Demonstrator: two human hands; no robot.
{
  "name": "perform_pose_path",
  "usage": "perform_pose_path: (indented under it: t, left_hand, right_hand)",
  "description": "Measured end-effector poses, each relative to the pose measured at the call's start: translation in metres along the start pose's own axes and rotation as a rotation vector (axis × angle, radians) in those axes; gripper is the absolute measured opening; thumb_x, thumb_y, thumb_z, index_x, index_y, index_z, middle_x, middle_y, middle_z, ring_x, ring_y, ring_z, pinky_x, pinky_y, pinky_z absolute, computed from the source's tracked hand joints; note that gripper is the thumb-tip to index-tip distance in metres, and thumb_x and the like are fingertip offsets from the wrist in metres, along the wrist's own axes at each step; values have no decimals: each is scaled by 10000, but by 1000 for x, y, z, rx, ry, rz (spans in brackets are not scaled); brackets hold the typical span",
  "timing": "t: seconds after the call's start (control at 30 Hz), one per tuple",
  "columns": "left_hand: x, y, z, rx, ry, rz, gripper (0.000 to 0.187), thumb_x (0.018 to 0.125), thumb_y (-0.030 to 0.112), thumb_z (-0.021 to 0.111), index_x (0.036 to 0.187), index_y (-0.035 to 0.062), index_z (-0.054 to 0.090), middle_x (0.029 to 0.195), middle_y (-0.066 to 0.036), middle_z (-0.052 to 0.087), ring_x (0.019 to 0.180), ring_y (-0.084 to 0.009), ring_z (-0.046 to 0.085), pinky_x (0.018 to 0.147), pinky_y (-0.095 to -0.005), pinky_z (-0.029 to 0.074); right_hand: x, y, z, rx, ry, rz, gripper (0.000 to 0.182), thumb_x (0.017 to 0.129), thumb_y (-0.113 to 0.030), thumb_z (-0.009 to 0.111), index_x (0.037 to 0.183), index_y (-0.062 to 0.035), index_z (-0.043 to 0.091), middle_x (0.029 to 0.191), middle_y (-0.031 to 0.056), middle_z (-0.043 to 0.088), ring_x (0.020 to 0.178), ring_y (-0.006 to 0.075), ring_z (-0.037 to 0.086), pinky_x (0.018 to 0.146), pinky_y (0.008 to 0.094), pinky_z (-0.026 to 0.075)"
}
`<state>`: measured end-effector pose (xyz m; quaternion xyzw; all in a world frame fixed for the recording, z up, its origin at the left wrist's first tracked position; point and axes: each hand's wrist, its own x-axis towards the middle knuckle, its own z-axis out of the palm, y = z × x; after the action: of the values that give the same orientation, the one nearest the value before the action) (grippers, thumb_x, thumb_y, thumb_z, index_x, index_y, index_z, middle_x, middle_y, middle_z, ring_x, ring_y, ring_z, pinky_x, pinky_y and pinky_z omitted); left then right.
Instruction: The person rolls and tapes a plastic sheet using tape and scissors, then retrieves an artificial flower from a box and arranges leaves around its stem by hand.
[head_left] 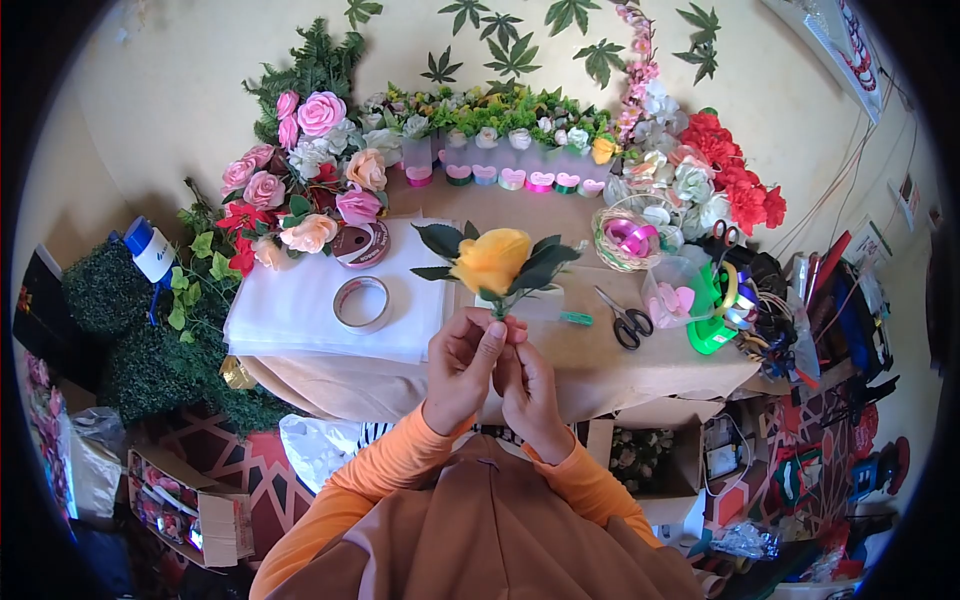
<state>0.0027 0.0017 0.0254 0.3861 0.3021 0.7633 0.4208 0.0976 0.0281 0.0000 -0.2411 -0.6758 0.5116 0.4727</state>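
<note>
A yellow rose with dark green leaves stands upright in the middle of the view, above the table's front part. My left hand pinches its stem just under the leaves. Close beside it, my right hand has its fingers closed at the same stem, the two hands touching. The lower stem is hidden behind the fingers. Behind the flower lies a pale object, partly covered, with a small green item at its right.
White sheets with a tape roll and a ribbon spool lie left. Scissors, a clear box, a green tape dispenser and a wicker basket stand right. Flower arrangements line the back.
</note>
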Motion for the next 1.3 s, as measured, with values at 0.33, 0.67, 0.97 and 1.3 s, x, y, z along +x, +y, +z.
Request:
perform_pose_path:
  t: [0.33, 0.67, 0.97, 1.3]
  left_hand:
    - [8, 4, -18, -160, -166, -260, 67, 886, 76, 526, 939, 37, 542, 963, -108, 621, 793, -93, 587, 660, -203, 475]
    - [2, 5, -11, -80, -44, -137, 61, 881, 60, 533, 919, 15, 520, 933, -111, 627, 806, -115, 598, 710, -243, 498]
    - [-2, -3, -7, 31, 29, 7, 111, 873, 37, 537, 956, -32, 562, 903, -111, 640, 827, -136, 604, 754, -268, 492]
    - [-5, -2, -7, 250, 41, 73, 131, 852, -27, 496, 947, -57, 581, 911, -108, 639, 840, -156, 601, 765, -273, 485]
  right_hand:
    - [2, -15, -4, 612, -147, 339, 248, 967, -244, 366, 857, -54, 483, 606, -46, 372, 482, 32, 311, 441, 184, 245]
    - [-2, 3, 0, 423, -85, 159, 303, 947, -148, 425, 1224, -28, 454, 727, -48, 441, 570, 10, 350, 468, 165, 270]
    - [-3, 8, 9, 268, 44, 9, 282, 951, -136, 401, 1182, 12, 463, 806, -13, 508, 669, 35, 431, 551, 168, 351]
    - [-2, 3, 6, 444, -16, 239, 277, 959, -143, 389, 1174, 6, 479, 876, -51, 501, 701, 7, 418, 585, 138, 344]
